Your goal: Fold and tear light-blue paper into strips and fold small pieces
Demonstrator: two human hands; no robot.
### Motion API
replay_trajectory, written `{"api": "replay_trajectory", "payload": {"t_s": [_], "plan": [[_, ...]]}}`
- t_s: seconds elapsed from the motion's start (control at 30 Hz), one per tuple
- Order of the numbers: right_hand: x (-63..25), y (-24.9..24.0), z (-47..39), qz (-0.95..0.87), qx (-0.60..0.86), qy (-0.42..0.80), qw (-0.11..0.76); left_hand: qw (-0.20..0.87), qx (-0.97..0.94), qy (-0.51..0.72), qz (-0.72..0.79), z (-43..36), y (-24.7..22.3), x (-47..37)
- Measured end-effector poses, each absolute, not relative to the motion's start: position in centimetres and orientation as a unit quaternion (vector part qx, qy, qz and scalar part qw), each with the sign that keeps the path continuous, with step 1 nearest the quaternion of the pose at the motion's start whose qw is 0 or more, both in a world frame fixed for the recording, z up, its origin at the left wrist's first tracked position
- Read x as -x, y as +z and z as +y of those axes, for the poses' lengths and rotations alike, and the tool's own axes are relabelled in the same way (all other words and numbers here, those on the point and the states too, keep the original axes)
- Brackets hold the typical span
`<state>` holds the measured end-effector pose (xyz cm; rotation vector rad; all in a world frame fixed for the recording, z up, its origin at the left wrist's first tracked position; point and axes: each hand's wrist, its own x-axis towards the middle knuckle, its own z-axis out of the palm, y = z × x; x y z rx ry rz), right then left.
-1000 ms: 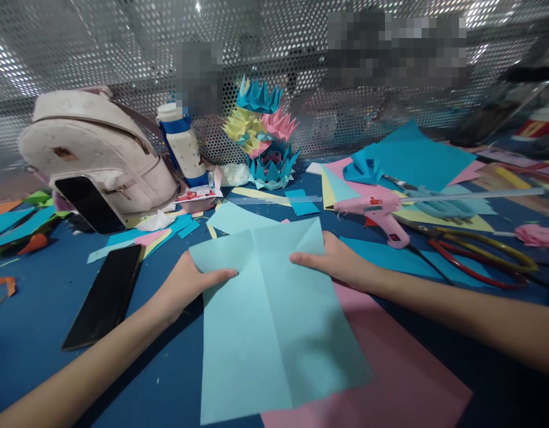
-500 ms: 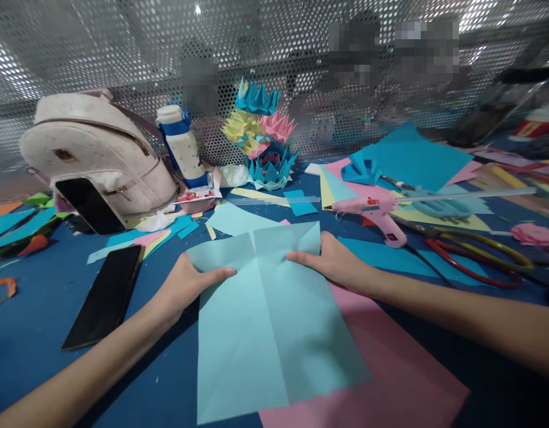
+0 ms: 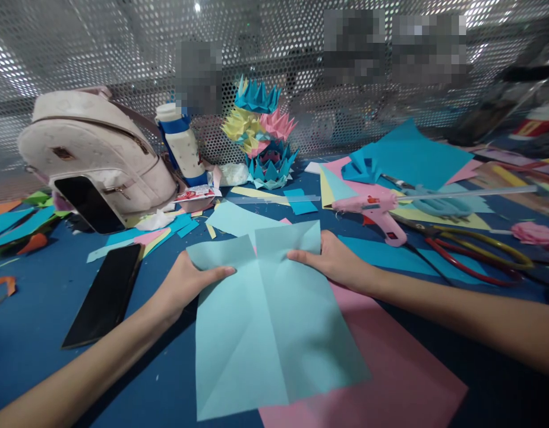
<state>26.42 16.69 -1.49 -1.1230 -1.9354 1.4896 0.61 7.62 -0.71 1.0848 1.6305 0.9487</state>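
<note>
A creased light blue paper sheet [image 3: 274, 333] is held up over the blue table, with a vertical fold down its middle and a gap at the top edge. My left hand [image 3: 201, 279] pinches its upper left part, thumb on the front and other fingers hidden behind. At the upper right, my right hand [image 3: 330, 258] grips the sheet the same way. Beneath it lies a pink sheet [image 3: 403, 356], showing at the lower right. Another light blue piece [image 3: 236, 219] rests just beyond the held sheet.
A black phone [image 3: 105, 291] lies left. Behind stand a backpack [image 3: 91, 142] with a phone against it, a bottle [image 3: 183, 145] and stacked paper flowers [image 3: 261, 131]. A pink glue gun [image 3: 376, 208], scissors [image 3: 479, 249] and blue sheets [image 3: 417, 157] lie right.
The lower left part of the held sheet has shifted very slightly. Both hands keep the same hold and place.
</note>
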Motion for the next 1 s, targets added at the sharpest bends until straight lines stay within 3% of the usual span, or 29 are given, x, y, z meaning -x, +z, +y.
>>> {"api": "replay_trajectory", "payload": {"t_s": [0.33,1.0], "plan": [[-26.4,-2.4,17.1,-0.653,0.393,0.597,0.249,0.480,-0.427,0.424,0.638,7.8,-0.8,-0.3],[-26.5,-2.7,16.9,-0.649,0.398,0.588,0.272,0.505,-0.441,0.407,0.620,8.0,-1.0,0.2]]}}
